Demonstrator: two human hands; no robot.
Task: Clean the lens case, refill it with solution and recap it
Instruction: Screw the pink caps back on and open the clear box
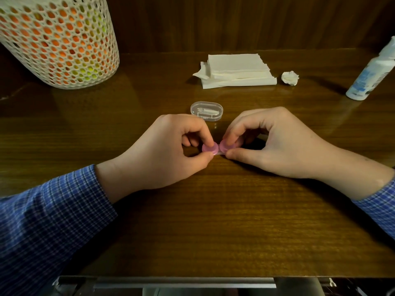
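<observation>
The lens case [215,148], pink with two round caps side by side, sits at the centre of the wooden table [213,221], held between both hands. Both caps are seated on the case.

The left hand [162,154] comes in from 8 o'clock. Its thumb and forefinger are curled and pinch the left cap [208,148], thumb on the near edge, forefinger on top. The remaining fingers are folded under the palm.

The right hand [277,146] comes in from 4 o'clock. Its fingers are curled over the right cap [227,146] and its thumb lies along the near edge of the case, so it grips that side. Whether either cap is fully tightened cannot be told.

At 12 o'clock from the case, just beyond the fingertips, lies a small clear plastic box [206,110] with its lid closed and a pale item inside, too indistinct to identify. Farther out toward 12 to 1 o'clock is a stack of white tissues [237,71], loosely squared. Just beside it, at 1 o'clock, lies a crumpled tissue ball [290,78], apart from the stack.

The solution bottle [372,73], white with a blue printed label, stands at 2 o'clock near the table's right edge, cap on.

At 10 o'clock stands a white mesh basket [57,39] showing orange and yellow-green contents through its holes.

Both forearms wear blue checked sleeves [49,214].
</observation>
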